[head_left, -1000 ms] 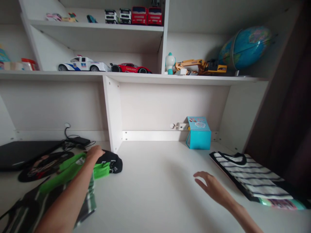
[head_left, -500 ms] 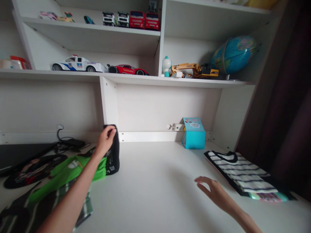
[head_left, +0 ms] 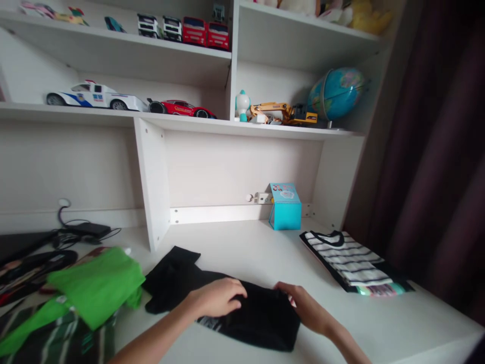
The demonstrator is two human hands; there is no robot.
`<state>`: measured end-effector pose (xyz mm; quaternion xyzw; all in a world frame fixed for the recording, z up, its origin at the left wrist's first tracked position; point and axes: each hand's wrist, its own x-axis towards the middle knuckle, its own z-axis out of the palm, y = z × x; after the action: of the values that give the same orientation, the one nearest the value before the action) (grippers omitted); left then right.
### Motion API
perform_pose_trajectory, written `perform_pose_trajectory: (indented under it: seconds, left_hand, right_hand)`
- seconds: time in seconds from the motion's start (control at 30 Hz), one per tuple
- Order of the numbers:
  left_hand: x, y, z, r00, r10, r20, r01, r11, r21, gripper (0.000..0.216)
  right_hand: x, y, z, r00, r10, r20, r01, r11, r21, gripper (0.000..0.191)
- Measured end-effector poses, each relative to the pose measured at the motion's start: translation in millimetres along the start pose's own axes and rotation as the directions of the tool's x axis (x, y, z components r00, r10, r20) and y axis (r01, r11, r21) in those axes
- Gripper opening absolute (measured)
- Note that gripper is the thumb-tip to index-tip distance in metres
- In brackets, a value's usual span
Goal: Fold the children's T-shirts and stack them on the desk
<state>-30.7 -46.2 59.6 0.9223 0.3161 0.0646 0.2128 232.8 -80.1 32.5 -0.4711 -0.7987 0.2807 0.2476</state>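
At our far left, on the white desk (head_left: 235, 257), we see a green garment (head_left: 102, 288) lying crumpled over a dark striped cloth (head_left: 71, 336). Just to the right of it begins the black garment (head_left: 261, 318), spread on the desk in front of us; whether its left end touches the green one, we cannot tell. Its long axis goes from left to right, and the right end comes somewhat closer to us than the left end. Our left hand (head_left: 220, 298) rests upon the middle of this garment with the fingers bent, but we cannot tell if they pinch the fabric. It is the nearer hand to the free left end. Our right hand (head_left: 305, 308) is at the opposite end, and its fingers appear to grip the upper edge there. So the right part of the black garment lies between our two hands. Beyond the right hand stands a turquoise calendar (head_left: 287, 215). Farther right, apart from both hands, lies a folded striped shirt (head_left: 348, 263).
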Motion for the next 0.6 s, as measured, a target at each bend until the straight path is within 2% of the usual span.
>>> perform_pose_trajectory:
  seconds: [0.1, 0.23, 0.3, 0.4, 0.5, 0.6]
  left_hand:
    - [-4.3, -27.6, -4.2, 0.985, -0.140, -0.100, 0.141, 0.990, 0.004, 0.027]
    - [-6.2, -42.9, -6.4, 0.980, -0.195, -0.042, 0.195, 0.981, 0.019, 0.024]
    - [-5.9, -40.9, -10.0, 0.981, -0.190, -0.039, 0.190, 0.982, 0.005, 0.022]
    - [-6.8, -33.7, -25.2, 0.974, -0.171, -0.146, 0.168, 0.985, -0.033, 0.018]
    - [-11.3, -27.5, -49.1, 0.958, -0.172, -0.229, 0.150, 0.983, -0.108, 0.018]
    - [-18.5, -16.7, -73.1, 0.950, -0.161, -0.269, 0.109, 0.974, -0.196, 0.024]
  right_hand:
    - [-3.8, 8.1, -1.5, 0.997, 0.031, -0.064, -0.031, 1.000, 0.003, 0.041]
    - [-2.1, 11.1, -6.5, 0.981, 0.076, -0.176, -0.078, 0.997, -0.005, 0.046]
    - [-4.0, 8.1, -13.5, 0.980, 0.063, -0.189, -0.061, 0.998, 0.019, 0.051]
    - [-13.2, 4.0, -29.9, 0.989, 0.053, -0.139, -0.050, 0.998, 0.026, 0.054]
    - [-26.2, 7.2, -48.4, 0.993, 0.084, -0.081, -0.088, 0.994, -0.058, 0.040]
    - [-36.4, 13.2, -64.6, 0.982, 0.121, -0.142, -0.139, 0.983, -0.122, 0.027]
